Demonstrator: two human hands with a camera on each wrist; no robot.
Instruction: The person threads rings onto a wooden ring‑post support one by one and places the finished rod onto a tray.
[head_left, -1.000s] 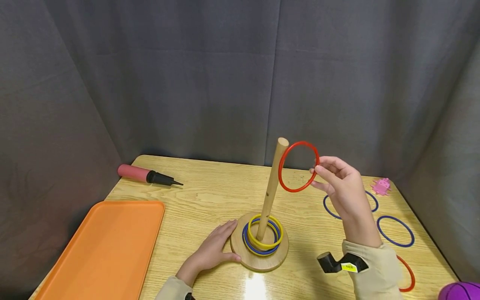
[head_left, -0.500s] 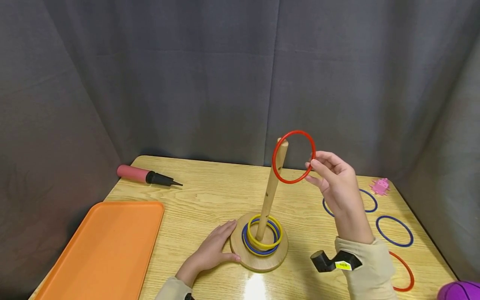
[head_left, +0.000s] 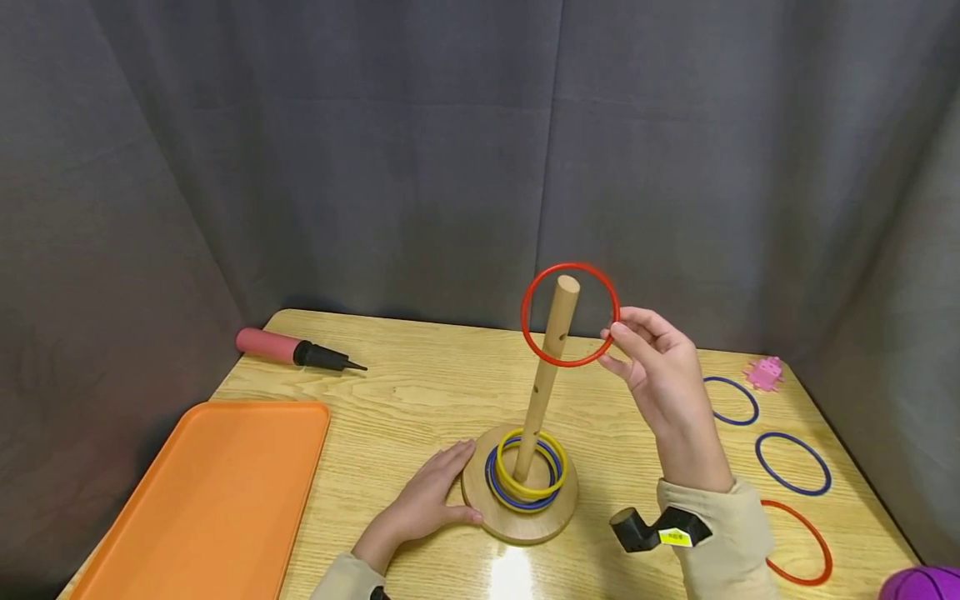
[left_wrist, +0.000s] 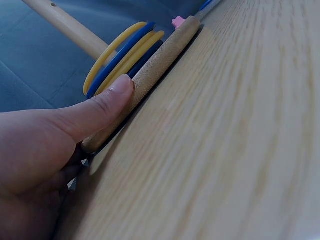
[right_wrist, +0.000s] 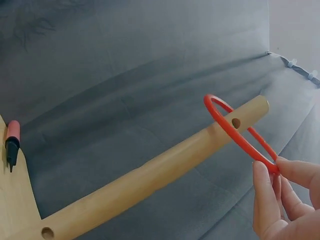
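A wooden ring-toss stand, its upright peg (head_left: 542, 392) set in a round base (head_left: 517, 527), stands in front of me. My left hand (head_left: 426, 500) rests at the left edge of that base, thumb and fingers extended along its rim. In the left wrist view the thumb (left_wrist: 102, 102) lies against the base's edge. Several yellow rings (left_wrist: 90, 75) and blue rings (left_wrist: 107, 77) lie stacked round the peg's foot. My right hand (head_left: 663, 367) pinches a red ring (head_left: 572, 364) between thumb and fingertips. The right wrist view shows this ring (right_wrist: 240, 141) tilted around the peg near its top.
An orange tray (head_left: 202, 500) lies at the left, with a red-and-black hand pump (head_left: 292, 350) behind it. Loose blue rings (head_left: 792, 490), a red ring (head_left: 825, 554), a pink toy (head_left: 765, 374) and a purple ball (head_left: 922, 583) sit at the right. Grey curtains enclose the table.
My right hand has carried the red ring leftward, from beside the peg to around its top, first rising slightly. The left hand and the stand have stayed put.
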